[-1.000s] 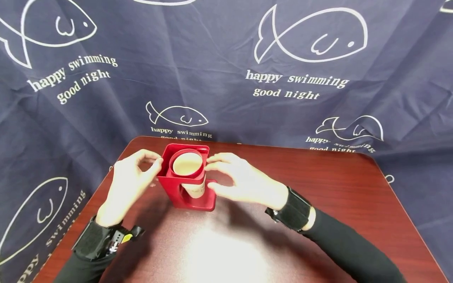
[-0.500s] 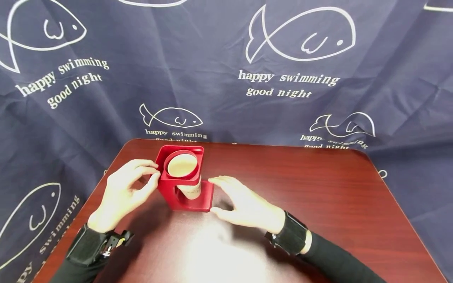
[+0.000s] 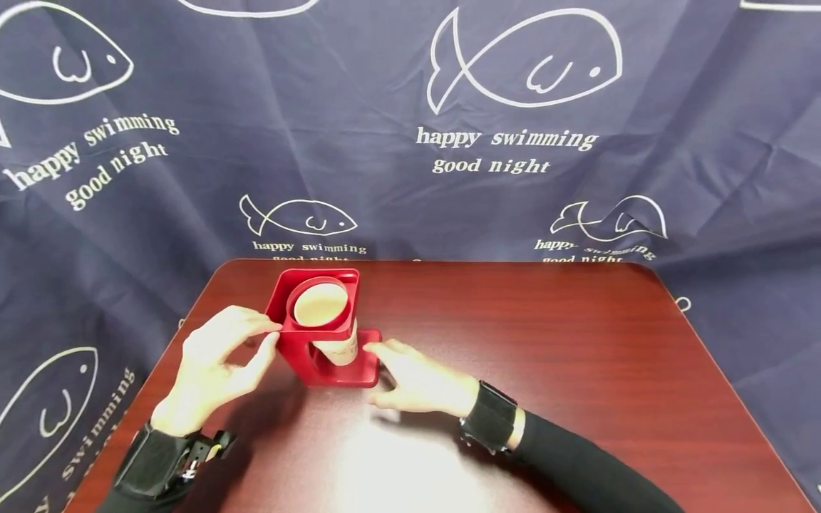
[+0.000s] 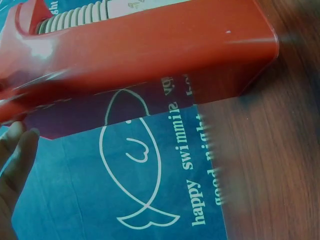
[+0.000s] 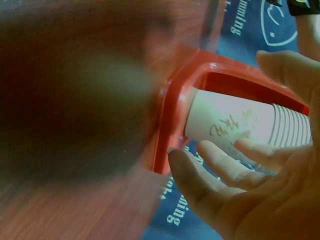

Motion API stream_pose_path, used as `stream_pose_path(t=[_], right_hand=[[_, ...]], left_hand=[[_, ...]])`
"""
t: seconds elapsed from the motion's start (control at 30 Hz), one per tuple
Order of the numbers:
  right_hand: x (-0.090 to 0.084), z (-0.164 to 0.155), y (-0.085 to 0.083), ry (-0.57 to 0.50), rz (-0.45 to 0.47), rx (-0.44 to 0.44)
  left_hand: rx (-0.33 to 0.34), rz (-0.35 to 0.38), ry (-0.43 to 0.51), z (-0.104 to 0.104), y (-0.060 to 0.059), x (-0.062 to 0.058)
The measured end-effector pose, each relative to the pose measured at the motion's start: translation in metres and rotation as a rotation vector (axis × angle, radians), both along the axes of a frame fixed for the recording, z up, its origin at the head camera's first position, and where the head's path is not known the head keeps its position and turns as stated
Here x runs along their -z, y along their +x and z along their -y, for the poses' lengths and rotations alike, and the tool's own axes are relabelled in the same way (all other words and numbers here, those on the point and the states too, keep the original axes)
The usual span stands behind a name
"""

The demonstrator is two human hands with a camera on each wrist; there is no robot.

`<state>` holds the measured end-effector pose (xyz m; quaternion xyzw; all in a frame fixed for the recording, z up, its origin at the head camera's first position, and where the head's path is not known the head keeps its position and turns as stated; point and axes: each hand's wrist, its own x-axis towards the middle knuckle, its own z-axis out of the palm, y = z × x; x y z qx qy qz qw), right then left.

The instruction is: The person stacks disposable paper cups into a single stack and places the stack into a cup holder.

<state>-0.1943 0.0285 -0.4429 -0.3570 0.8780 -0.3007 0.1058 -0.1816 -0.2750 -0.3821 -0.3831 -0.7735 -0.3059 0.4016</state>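
Observation:
A red cup dispenser (image 3: 296,356) stands upright at the left of the table, with a stack of white paper cups (image 3: 341,350) held inside its round top opening. At its upper left rim my left hand (image 3: 214,363) pinches the wall between thumb and fingers; in the left wrist view, its fingertips (image 4: 31,137) are right at the dispenser's edge. My right hand (image 3: 420,381) is low beside the base's right edge, fingers spread and holding nothing. From the right wrist, its fingers (image 5: 220,165) reach toward the lowest cup (image 5: 225,117), which bears brown lettering.
The reddish-brown wooden table (image 3: 545,356) extends to the right of the dispenser. Behind it hangs a dark blue cloth (image 3: 398,107) with white fish drawings. Black bands with small cameras are strapped to both wrists.
My right hand has come down from the dispenser's upper right side to its base. My left hand stays at the upper left rim. The whole head view has shifted slightly.

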Motion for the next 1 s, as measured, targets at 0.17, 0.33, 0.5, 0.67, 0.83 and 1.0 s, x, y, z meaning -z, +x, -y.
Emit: stream_pose_path(t=[0.17,0.33,0.5,0.67,0.83,1.0], right_hand=[[0.008,0.011,-0.002,0.035,-0.021,-0.002],[0.017,0.019,-0.004,0.008,-0.021,-0.032],[0.021,0.024,-0.005,0.014,-0.086,-0.040],[0.024,0.025,-0.005,0.047,-0.126,-0.025],[0.027,0.023,-0.009,0.040,-0.139,-0.040],[0.027,0.025,-0.014,0.040,-0.144,-0.035]], left_hand=[[-0.024,-0.022,0.012,-0.001,0.004,0.000],[-0.074,-0.087,0.059,-0.005,0.006,0.001],[-0.127,-0.089,0.065,-0.003,0.007,0.005],[-0.164,-0.073,0.061,0.000,0.008,0.009],[-0.148,-0.045,0.026,0.002,0.006,0.011],[-0.132,-0.004,-0.003,0.006,0.003,0.013]])
